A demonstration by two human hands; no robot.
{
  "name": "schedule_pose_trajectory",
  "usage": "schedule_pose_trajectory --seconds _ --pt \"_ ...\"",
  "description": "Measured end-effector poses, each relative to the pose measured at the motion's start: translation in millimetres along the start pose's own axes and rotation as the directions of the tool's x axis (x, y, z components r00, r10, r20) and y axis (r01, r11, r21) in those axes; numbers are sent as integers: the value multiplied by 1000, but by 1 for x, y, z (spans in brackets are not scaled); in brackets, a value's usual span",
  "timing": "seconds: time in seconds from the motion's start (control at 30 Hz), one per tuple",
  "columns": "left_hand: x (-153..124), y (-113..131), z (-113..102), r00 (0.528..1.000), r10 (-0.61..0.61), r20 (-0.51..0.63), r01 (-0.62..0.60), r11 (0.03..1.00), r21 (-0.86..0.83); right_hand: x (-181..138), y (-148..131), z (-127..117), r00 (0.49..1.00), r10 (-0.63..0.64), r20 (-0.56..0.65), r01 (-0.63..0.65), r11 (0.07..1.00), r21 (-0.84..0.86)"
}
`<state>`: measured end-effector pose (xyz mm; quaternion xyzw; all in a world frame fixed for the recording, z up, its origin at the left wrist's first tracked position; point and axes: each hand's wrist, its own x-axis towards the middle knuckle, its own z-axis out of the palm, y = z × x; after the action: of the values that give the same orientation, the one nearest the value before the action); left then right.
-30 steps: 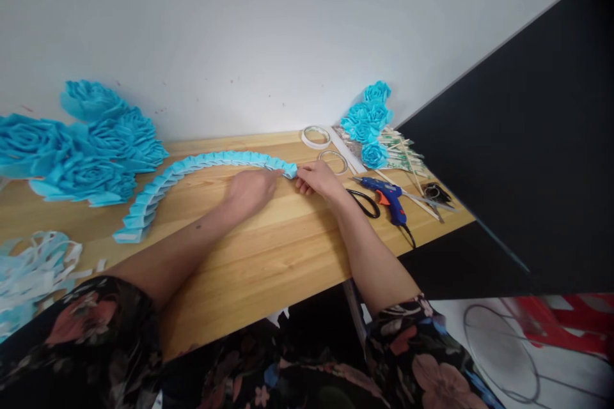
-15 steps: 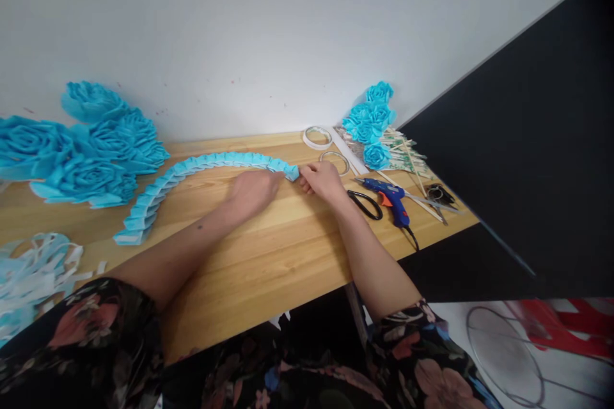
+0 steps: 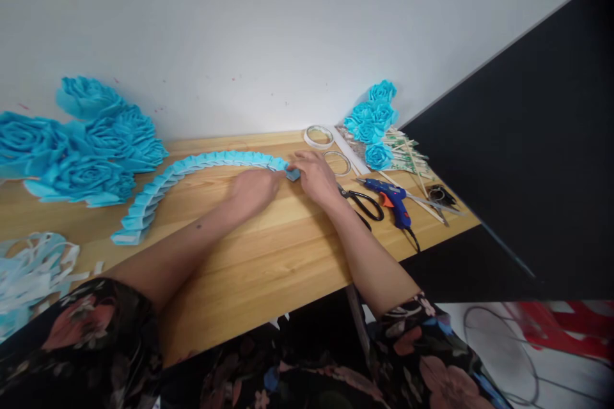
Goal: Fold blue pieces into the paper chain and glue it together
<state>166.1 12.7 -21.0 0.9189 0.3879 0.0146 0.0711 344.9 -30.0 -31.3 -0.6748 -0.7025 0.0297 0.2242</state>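
A long strip of folded light-blue paper (image 3: 165,180) curves across the wooden table, its pleats overlapping in a row. At the strip's right end, my left hand (image 3: 252,192) is closed, with thumb and forefinger at the last fold. My right hand (image 3: 314,176) curls over that same end from the other side, its fingertips on the paper. Exactly how the fingertips pinch it is hard to see. Black-handled scissors (image 3: 368,204) lie just right of my right hand, partly hidden by it.
Large blue paper roses (image 3: 91,172) sit at the left, above a heap of paper scraps (image 3: 41,271). Two tape rolls, one white (image 3: 318,136), lie at the back. A blue glue gun (image 3: 393,197), small roses on sticks (image 3: 378,116) and loose sticks are at the right.
My right hand has shifted slightly left and up, and its fingers now reach over the strip's end. More of the scissors shows. My left hand has hardly moved.
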Motion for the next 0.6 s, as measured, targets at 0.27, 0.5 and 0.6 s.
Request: schedule_pose_trajectory --seconds 0.27,0.5,0.6 --pt "0 -1 -2 1000 12 16 -12 1000 -5 3 0 2 998 67 -7 -67 998 -16" --pt "-1 -1 0 1000 -9 0 9 1000 -20 1 7 3 995 24 -99 -17 997 71" --pt "-1 -2 3 1000 -9 -8 9 1000 -30 1 6 7 999 -8 -40 11 996 84"
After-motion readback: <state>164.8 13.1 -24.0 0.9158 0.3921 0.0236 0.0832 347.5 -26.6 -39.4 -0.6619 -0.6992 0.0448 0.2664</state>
